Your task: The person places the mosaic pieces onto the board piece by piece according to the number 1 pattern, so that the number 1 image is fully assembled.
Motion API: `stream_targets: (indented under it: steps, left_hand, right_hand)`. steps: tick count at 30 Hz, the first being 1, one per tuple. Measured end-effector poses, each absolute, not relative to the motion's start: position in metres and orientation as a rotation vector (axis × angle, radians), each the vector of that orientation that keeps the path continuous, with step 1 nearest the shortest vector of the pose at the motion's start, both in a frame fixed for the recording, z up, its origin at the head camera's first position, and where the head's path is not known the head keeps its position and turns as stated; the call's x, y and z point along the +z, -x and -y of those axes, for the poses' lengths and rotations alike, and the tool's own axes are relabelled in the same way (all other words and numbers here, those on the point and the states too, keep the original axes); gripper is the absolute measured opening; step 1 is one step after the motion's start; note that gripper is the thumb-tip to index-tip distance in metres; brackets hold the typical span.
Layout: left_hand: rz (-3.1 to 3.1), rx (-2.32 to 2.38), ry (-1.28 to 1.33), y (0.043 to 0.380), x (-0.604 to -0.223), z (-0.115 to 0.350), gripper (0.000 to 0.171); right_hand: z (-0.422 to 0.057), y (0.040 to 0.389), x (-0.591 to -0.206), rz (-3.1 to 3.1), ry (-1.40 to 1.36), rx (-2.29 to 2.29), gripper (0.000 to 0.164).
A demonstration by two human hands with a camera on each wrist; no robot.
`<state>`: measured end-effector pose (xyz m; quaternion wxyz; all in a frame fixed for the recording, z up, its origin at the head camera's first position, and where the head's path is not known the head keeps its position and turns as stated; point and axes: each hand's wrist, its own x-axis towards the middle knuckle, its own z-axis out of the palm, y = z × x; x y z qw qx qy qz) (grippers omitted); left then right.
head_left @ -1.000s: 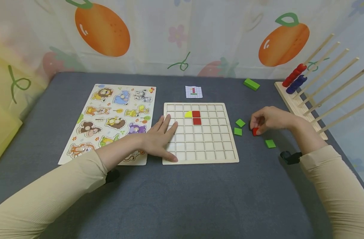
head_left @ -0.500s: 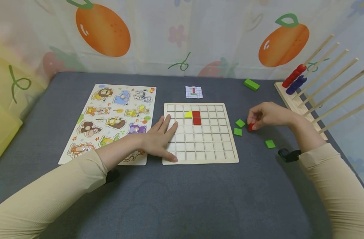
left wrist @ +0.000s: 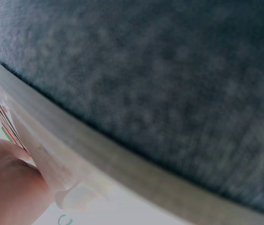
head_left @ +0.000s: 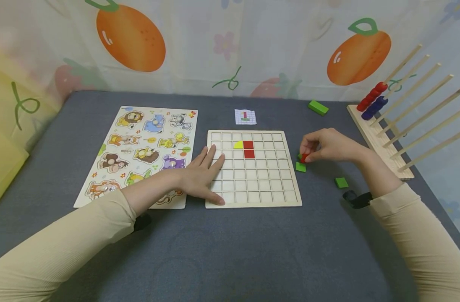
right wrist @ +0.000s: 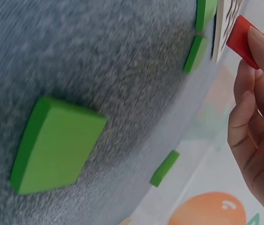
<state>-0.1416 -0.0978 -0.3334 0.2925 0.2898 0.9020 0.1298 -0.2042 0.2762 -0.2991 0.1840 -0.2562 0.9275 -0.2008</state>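
My right hand (head_left: 326,145) pinches a red square tile (right wrist: 242,41) between thumb and fingers, just beyond the right edge of the wooden grid board (head_left: 258,184). In the head view the tile overlaps one green tile, and another green tile (head_left: 300,167) lies just below it. My left hand (head_left: 201,176) rests on the board's left edge with fingers spread and straight. Two red tiles (head_left: 249,154) sit one above the other in the grid, with a yellow piece (head_left: 238,144) with a slanted corner to the left of the upper one.
A small pattern card (head_left: 245,117) lies behind the board. An animal knob puzzle (head_left: 154,138) lies to the left, partly under the left forearm. A green block (head_left: 318,107) is at the back, a green tile (head_left: 341,182) nearer, and a wooden peg stand (head_left: 381,142) with beads at right.
My right hand has moved left with the red tile, from the table's right side to beside the board. My left hand has stayed in place.
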Motion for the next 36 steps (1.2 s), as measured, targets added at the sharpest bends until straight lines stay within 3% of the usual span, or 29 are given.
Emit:
stream_targets:
  steps: [36]
  left_hand:
    - [-2.411, 0.339, -0.772, 0.141, -0.333, 0.098, 0.12]
  right_hand:
    - [-0.199, 0.208, -0.305, -2.516, 0.869, -0.663, 0.016]
